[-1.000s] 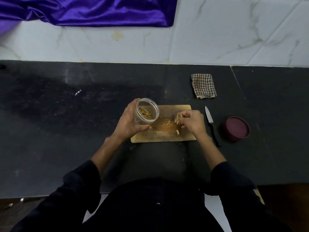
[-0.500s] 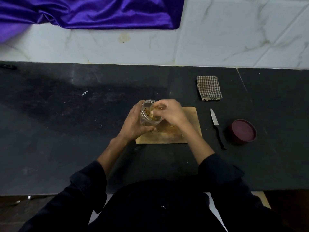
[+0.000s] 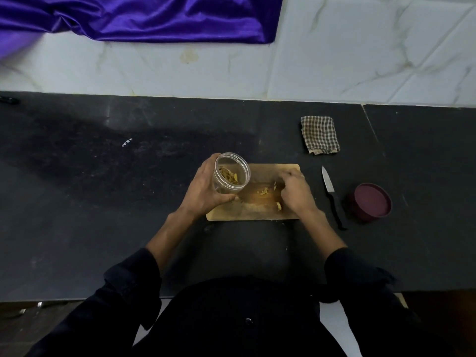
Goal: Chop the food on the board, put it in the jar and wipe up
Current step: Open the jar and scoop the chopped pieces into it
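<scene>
A wooden chopping board [image 3: 257,210] lies on the dark counter in front of me. My left hand [image 3: 204,191] grips a clear plastic jar [image 3: 231,173] tilted over the board's left end; chopped yellowish pieces lie inside it. My right hand [image 3: 293,191] rests on the board's right half, fingers curled down over the small chopped pieces [image 3: 262,193] left there. Whether it holds any of them is hidden under the fingers.
A black-handled knife [image 3: 331,194] lies right of the board, blade pointing away. A maroon lid [image 3: 371,202] sits beyond it. A folded checked cloth [image 3: 320,134] lies behind the knife. Purple fabric [image 3: 144,16] hangs on the tiled wall.
My right hand has come away from the jar's mouth and back down onto the board's right side. The jar stays in my left hand, with more pieces inside.
</scene>
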